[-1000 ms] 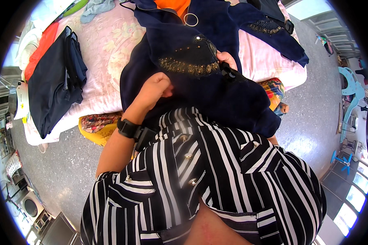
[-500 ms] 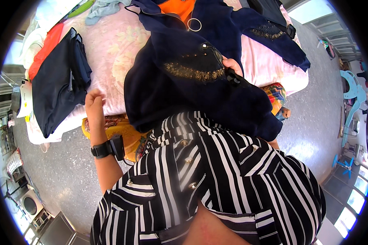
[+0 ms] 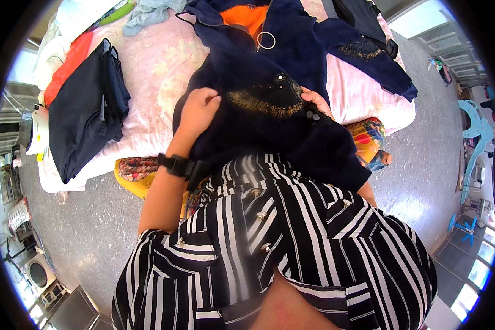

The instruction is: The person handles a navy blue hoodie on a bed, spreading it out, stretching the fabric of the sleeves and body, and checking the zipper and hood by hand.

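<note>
A dark navy zip-neck sweatshirt [image 3: 231, 66] with an orange lining [image 3: 246, 19] lies across the bed and over my lap. Gold and black beadwork [image 3: 269, 104] decorates its front. My right hand [image 3: 317, 103] grips the cloth at the right end of this beadwork, thumb on top; its other fingers and most of the forearm are hidden by the fabric. Over the sweatshirt's left part is my left hand [image 3: 199, 111], its fingers curled together just left of the gold trim. Whether anything small is pinched there I cannot make out. A black device [image 3: 177, 165] is strapped to my left wrist.
Folded black trousers [image 3: 85, 115] lie at the bed's left edge, beside a red cloth [image 3: 66, 71]. The bed wears a pink floral sheet [image 3: 154, 82]. More black clothing [image 3: 363, 22] lies far right. Light-blue plastic items [image 3: 474, 124] stand by the right wall.
My left hand has moved right, from beside the black trousers to over the sweatshirt near the beadwork. My right hand keeps its grip. The view has shifted slightly.
</note>
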Demonstrator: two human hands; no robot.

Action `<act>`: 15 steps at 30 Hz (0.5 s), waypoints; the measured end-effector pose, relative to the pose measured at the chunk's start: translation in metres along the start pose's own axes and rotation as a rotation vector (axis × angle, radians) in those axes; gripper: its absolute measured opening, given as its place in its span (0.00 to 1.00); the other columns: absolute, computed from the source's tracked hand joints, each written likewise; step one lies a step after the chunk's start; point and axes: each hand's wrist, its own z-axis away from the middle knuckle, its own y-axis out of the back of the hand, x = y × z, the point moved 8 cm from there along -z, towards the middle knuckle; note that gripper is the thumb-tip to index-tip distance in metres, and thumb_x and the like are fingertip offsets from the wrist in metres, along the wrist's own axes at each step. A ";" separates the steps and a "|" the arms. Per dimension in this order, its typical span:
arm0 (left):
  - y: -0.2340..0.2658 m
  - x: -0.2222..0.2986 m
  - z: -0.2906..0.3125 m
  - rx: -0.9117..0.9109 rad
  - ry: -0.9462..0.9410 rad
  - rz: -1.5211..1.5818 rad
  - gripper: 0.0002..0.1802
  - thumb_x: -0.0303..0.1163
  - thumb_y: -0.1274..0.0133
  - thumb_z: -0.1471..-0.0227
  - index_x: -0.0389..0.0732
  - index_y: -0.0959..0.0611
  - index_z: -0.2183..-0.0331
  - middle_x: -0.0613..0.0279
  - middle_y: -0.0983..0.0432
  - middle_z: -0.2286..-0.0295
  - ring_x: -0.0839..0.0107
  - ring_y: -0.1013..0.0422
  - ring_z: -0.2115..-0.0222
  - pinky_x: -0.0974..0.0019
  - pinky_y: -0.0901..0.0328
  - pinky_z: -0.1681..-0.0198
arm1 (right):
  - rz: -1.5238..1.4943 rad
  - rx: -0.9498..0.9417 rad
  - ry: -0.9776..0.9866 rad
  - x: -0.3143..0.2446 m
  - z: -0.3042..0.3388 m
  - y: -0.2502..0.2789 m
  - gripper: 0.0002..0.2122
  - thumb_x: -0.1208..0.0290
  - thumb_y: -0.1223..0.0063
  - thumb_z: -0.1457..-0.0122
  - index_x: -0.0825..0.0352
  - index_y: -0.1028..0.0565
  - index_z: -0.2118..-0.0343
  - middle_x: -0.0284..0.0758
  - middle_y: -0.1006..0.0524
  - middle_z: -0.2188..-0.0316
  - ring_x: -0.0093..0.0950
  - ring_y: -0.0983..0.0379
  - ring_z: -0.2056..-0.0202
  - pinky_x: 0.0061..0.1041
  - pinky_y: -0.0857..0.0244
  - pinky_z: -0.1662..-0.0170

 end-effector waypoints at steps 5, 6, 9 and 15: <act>-0.027 0.000 -0.011 -0.035 0.045 -0.176 0.13 0.34 0.50 0.60 0.37 0.25 0.70 0.53 0.31 0.70 0.56 0.34 0.68 0.61 0.38 0.65 | 0.009 -0.087 -0.051 0.003 0.007 -0.028 0.15 0.76 0.61 0.51 0.71 0.34 0.59 0.36 0.28 0.64 0.28 0.31 0.63 0.23 0.40 0.55; -0.028 0.002 -0.010 -0.021 0.017 -0.194 0.13 0.34 0.50 0.60 0.37 0.25 0.70 0.53 0.31 0.71 0.56 0.34 0.68 0.61 0.38 0.66 | 0.009 -0.085 -0.047 0.003 0.008 -0.026 0.14 0.76 0.62 0.51 0.71 0.34 0.59 0.36 0.28 0.64 0.28 0.31 0.63 0.23 0.40 0.55; -0.031 0.010 -0.011 -0.009 -0.033 -0.239 0.10 0.33 0.51 0.59 0.38 0.25 0.72 0.53 0.31 0.72 0.55 0.33 0.71 0.60 0.37 0.68 | 0.009 -0.079 -0.039 0.003 0.005 -0.018 0.14 0.75 0.61 0.51 0.70 0.33 0.59 0.36 0.28 0.64 0.27 0.31 0.63 0.22 0.40 0.55; -0.039 0.009 -0.017 -0.060 -0.040 -0.307 0.07 0.32 0.57 0.56 0.39 0.27 0.77 0.52 0.32 0.76 0.53 0.33 0.74 0.56 0.38 0.71 | -0.016 -0.026 -0.030 0.004 0.006 -0.009 0.14 0.75 0.60 0.51 0.70 0.32 0.60 0.35 0.27 0.64 0.27 0.31 0.63 0.22 0.39 0.56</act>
